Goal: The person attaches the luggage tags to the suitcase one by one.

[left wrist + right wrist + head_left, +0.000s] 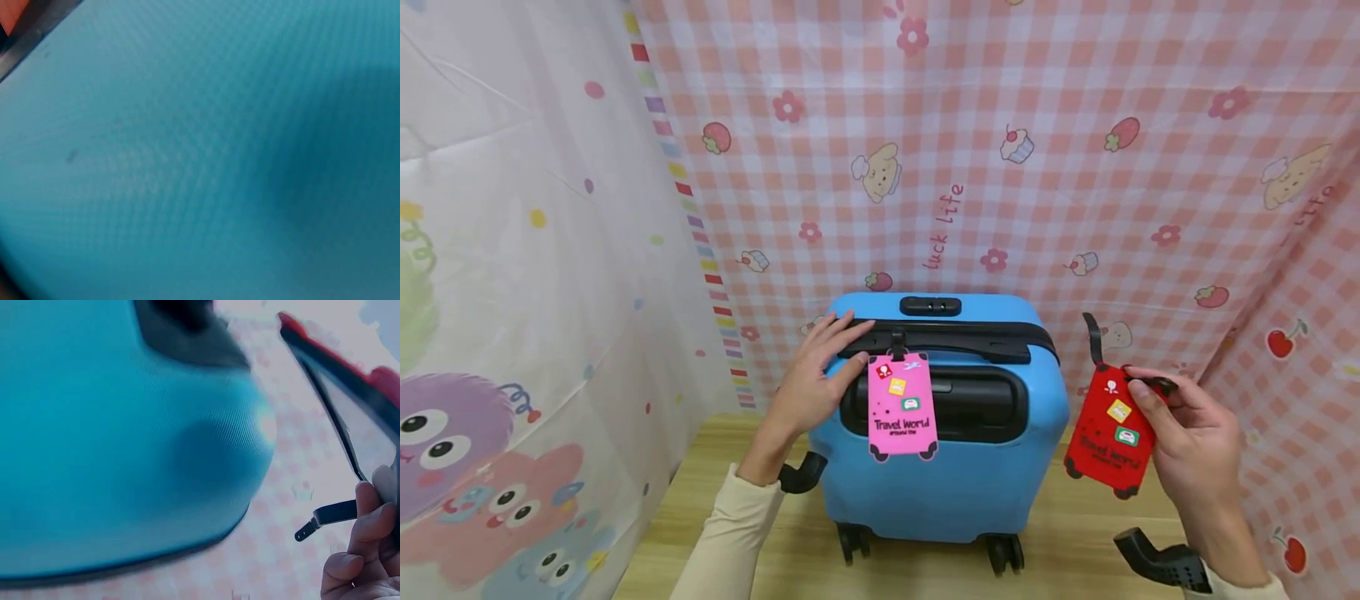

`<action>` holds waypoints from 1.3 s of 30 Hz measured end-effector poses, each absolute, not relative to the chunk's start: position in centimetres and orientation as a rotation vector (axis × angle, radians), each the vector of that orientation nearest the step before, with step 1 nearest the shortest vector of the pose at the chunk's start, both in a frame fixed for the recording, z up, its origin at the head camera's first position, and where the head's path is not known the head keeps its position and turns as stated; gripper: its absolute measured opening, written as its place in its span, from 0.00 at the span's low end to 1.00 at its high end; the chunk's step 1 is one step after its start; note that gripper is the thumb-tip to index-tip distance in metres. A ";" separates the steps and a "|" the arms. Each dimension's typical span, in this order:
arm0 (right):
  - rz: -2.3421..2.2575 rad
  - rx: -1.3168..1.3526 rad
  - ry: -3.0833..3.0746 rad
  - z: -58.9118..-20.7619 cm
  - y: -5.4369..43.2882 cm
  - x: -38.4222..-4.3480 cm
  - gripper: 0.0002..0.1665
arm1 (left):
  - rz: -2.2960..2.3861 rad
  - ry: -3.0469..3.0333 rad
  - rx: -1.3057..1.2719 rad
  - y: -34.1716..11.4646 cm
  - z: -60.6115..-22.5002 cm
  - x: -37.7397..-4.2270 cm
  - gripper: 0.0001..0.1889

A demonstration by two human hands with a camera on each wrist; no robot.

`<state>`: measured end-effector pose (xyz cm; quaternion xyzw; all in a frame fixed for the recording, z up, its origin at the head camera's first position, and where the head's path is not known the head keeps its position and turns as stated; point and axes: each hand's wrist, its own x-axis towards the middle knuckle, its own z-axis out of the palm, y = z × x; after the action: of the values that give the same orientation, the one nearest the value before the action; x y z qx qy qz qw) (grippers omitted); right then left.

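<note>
A blue suitcase [925,500] stands upright on its wheels, and its ribbed shell fills the left wrist view. From its black top handle [940,342] hangs a pink luggage tag [901,417] printed "Travel World". My left hand [812,379] rests on the suitcase's upper left corner with fingers extended, the thumb tip right at the pink tag's top corner. To the right of the suitcase, my right hand [1198,442] pinches a red luggage tag [1105,433] by its upper right edge. Its black strap [337,512] sticks out past the fingers in the right wrist view.
A pink checked curtain [970,167] hangs right behind the suitcase. White patterned cloth [535,250] closes off the left, and more checked cloth [1307,350] the right. The suitcase stands on a wood-look floor [730,500]. A combination lock [930,307] sits at its top.
</note>
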<state>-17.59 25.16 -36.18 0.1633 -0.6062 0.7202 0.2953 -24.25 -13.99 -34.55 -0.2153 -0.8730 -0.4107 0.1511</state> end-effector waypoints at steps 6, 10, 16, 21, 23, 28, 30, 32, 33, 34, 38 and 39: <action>1.993 0.513 -1.650 -35.5 23.8 -17.5 0.15 | -1.174 -2.523 -0.615 -14.0 -34.5 -24.3 0.24; 2.030 0.606 -1.656 -35.6 22.8 -17.6 0.15 | -1.168 -2.528 -0.611 -14.1 -34.6 -24.3 0.24; 2.106 0.811 -1.694 -35.2 21.5 -17.0 0.18 | -1.177 -2.527 -0.620 -14.1 -34.5 -24.2 0.24; 2.091 0.861 -1.787 -35.0 20.5 -16.1 0.19 | -1.192 -2.535 -0.616 -14.0 -34.2 -24.1 0.23; 2.078 0.861 -1.828 -35.0 20.1 -16.0 0.19 | -1.192 -2.536 -0.615 -14.0 -34.2 -24.1 0.23; 2.094 0.877 -1.890 -35.1 19.5 -15.8 0.19 | -1.197 -2.542 -0.635 -14.1 -34.1 -24.1 0.24; 2.102 0.890 -1.897 -35.3 19.3 -15.8 0.19 | -1.203 -2.548 -0.650 -14.2 -34.0 -24.2 0.24; 2.091 0.899 -1.905 -35.5 19.3 -15.8 0.19 | -1.208 -2.562 -0.667 -14.2 -33.8 -24.2 0.24; 2.087 0.901 -1.907 -35.6 19.3 -15.8 0.19 | -1.204 -2.572 -0.676 -14.3 -33.7 -24.2 0.24; 2.073 0.897 -1.922 -35.7 19.2 -15.9 0.19 | -1.202 -2.582 -0.685 -14.3 -33.5 -24.2 0.24; 2.002 0.822 -2.004 -35.6 18.9 -15.9 0.17 | -1.177 -2.626 -0.701 -14.3 -32.6 -24.0 0.24; 1.978 0.788 -2.040 -35.5 18.8 -15.9 0.16 | -1.171 -2.630 -0.706 -14.3 -32.4 -23.9 0.23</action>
<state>-15.90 18.82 -35.48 0.2661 -0.6885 0.6677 0.0964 -23.92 -14.28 -32.37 -0.2371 -0.8838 -0.3936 0.0885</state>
